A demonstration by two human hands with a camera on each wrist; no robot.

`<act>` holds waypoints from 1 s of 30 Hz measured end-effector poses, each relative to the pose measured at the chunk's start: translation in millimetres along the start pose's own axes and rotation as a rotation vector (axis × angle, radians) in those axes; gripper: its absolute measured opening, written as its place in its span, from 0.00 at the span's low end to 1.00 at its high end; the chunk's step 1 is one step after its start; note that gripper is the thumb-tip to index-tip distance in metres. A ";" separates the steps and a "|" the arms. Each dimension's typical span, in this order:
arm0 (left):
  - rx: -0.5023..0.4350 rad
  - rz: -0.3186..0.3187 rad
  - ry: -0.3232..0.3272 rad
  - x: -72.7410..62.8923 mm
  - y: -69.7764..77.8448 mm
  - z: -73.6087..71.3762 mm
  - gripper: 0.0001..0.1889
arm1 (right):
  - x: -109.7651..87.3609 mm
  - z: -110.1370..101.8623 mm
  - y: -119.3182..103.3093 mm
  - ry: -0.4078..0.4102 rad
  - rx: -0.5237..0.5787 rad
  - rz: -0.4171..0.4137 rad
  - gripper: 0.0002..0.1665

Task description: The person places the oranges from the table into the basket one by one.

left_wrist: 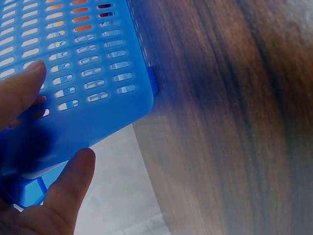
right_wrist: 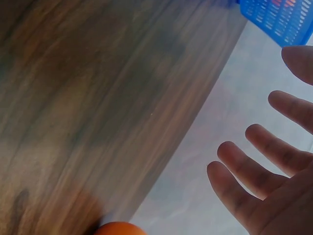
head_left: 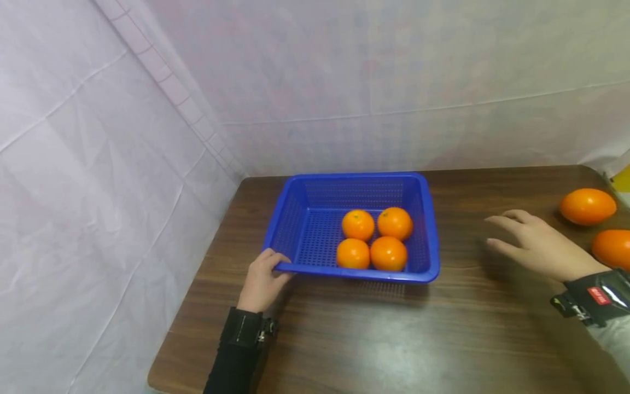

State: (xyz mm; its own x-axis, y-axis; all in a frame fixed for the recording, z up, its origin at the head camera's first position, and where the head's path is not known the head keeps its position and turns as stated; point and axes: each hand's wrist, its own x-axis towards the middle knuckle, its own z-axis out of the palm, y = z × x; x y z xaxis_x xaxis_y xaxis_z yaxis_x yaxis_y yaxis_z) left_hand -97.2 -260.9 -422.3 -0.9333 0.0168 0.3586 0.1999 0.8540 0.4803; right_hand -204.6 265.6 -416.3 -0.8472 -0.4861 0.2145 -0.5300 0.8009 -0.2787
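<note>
A blue plastic basket [head_left: 431,235] with slotted walls stands on the table, with several oranges [head_left: 389,254] grouped in its right half. At the basket's near left corner, my left hand [head_left: 261,282] grips the rim. The left wrist view shows the thumb and a finger against the slotted blue wall [left_wrist: 112,115]. My right hand [head_left: 546,246] is held above the table to the right of the basket, fingers spread and holding nothing. In the right wrist view its fingers [right_wrist: 239,164] are apart from everything. Behind that hand lie two more oranges [head_left: 588,207] at the right.
The brown wood-grain table [head_left: 374,339] has rounded corners. White sheeting [head_left: 88,219] hangs along its left side and behind its back edge. Something yellow [head_left: 622,179] shows past the table's right edge.
</note>
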 end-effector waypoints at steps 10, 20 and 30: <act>-0.014 0.004 0.000 0.4 0.3 0.4 0.09 | -11.8 -6.2 16.6 -0.044 -0.043 0.099 0.31; -0.004 -0.006 -0.003 -0.1 -0.2 0.5 0.09 | -24.4 -9.8 36.5 0.068 -0.099 0.051 0.27; 0.003 -0.015 -0.006 -0.5 -0.7 0.9 0.09 | -38.0 -17.7 53.6 0.136 -0.143 0.061 0.25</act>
State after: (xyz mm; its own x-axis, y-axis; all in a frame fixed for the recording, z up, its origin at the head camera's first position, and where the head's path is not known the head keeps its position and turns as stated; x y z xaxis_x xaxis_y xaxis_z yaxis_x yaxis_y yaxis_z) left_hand -97.1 -261.1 -423.4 -0.9378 0.0073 0.3471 0.1856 0.8556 0.4833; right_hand -200.1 333.2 -422.8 -0.8598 -0.3909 0.3287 -0.4589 0.8737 -0.1614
